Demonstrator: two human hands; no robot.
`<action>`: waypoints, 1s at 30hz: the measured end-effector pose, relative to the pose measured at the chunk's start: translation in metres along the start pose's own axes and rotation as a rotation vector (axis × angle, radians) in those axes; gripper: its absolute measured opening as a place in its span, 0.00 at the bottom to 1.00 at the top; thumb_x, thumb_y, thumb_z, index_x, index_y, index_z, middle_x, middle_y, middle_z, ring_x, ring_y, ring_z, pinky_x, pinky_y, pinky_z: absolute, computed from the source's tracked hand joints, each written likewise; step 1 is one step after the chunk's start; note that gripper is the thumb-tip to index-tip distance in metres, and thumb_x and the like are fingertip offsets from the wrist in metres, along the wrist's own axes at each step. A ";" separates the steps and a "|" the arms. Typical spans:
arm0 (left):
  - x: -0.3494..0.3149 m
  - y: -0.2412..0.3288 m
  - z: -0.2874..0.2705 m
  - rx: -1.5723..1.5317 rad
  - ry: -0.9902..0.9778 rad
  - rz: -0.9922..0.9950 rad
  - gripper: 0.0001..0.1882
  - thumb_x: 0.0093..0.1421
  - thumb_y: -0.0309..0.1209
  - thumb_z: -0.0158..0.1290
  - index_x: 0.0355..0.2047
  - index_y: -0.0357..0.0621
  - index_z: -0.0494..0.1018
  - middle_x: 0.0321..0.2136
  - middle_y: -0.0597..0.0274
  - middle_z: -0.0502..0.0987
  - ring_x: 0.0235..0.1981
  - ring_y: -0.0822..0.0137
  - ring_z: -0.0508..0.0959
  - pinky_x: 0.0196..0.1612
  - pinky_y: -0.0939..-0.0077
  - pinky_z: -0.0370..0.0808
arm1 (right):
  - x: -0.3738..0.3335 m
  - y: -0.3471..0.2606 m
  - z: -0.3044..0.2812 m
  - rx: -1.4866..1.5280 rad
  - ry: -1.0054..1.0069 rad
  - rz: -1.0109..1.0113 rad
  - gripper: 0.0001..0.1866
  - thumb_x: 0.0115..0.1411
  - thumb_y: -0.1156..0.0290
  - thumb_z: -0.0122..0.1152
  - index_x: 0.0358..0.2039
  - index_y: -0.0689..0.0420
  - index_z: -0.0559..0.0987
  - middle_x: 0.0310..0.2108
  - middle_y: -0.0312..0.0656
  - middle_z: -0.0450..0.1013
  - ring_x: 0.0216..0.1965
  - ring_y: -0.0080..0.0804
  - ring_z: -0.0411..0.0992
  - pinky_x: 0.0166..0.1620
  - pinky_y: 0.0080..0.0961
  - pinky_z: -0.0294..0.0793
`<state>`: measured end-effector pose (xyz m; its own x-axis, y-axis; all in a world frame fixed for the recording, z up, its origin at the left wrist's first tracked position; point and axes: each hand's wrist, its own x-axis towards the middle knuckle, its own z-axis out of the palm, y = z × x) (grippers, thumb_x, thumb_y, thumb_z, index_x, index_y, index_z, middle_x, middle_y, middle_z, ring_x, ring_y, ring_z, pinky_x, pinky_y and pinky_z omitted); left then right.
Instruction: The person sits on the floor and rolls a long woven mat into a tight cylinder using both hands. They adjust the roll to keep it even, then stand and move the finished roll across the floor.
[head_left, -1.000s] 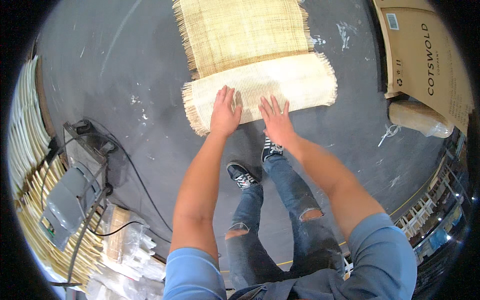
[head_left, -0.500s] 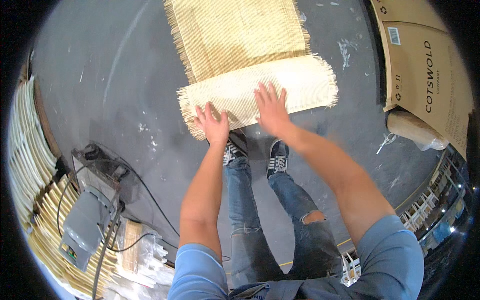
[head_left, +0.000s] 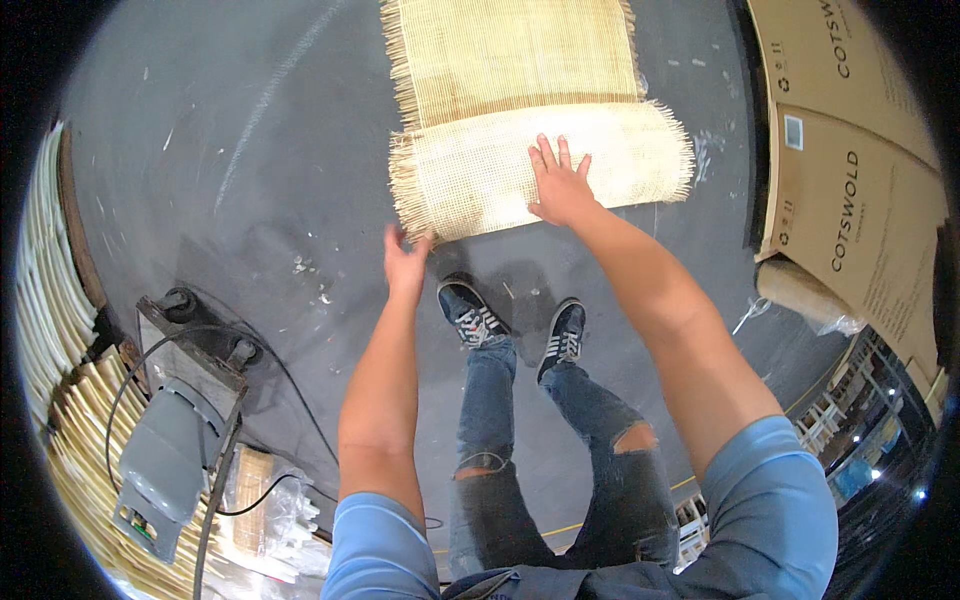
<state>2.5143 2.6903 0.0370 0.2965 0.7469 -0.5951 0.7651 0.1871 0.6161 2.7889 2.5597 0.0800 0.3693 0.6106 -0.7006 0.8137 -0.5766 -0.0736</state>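
Note:
A pale straw-coloured roll of woven cane webbing with frayed edges lies on the grey floor, its unrolled length stretching away past the far edge of view. My right hand rests flat on top of the roll, fingers spread. Just off the roll's near left corner is my left hand, thumb and fingers apart, with the thumb close to the frayed edge. Whether that thumb touches the fringe I cannot tell. Nothing is held in either hand.
On the left stands a grey machine with a black cable, beside stacked cane sheets. Large cardboard boxes stand at the right, with a wrapped brown roll below them. My shoes are just behind the roll.
My left hand has come off the roll's top to its near left corner. The right hand stays on the roll. The roll now sits farther from my feet, which have shifted.

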 end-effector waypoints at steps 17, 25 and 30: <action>0.105 0.115 0.026 0.358 0.119 -0.160 0.34 0.59 0.46 0.63 0.58 0.35 0.69 0.51 0.41 0.77 0.54 0.43 0.77 0.57 0.55 0.72 | -0.008 0.016 -0.014 -0.048 0.169 -0.274 0.39 0.61 0.62 0.58 0.72 0.56 0.59 0.77 0.51 0.41 0.76 0.62 0.37 0.67 0.78 0.44; 0.160 0.167 -0.011 -0.069 0.176 0.006 0.42 0.61 0.43 0.64 0.68 0.35 0.59 0.56 0.49 0.74 0.51 0.57 0.77 0.56 0.62 0.73 | 0.081 0.039 -0.085 -0.078 0.208 -0.152 0.35 0.67 0.66 0.50 0.74 0.49 0.57 0.78 0.47 0.42 0.77 0.59 0.40 0.68 0.77 0.44; 0.139 0.159 0.003 -0.259 -0.362 -0.162 0.42 0.62 0.36 0.65 0.70 0.38 0.56 0.61 0.51 0.72 0.59 0.55 0.74 0.62 0.61 0.70 | 0.120 0.049 -0.136 -0.105 -0.014 -0.103 0.36 0.68 0.66 0.49 0.75 0.48 0.54 0.78 0.47 0.41 0.77 0.58 0.39 0.69 0.75 0.41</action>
<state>2.6789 2.8219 0.0510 0.4007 0.4332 -0.8073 0.6636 0.4703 0.5818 2.9344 2.6783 0.0888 0.2760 0.6552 -0.7033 0.8898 -0.4508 -0.0708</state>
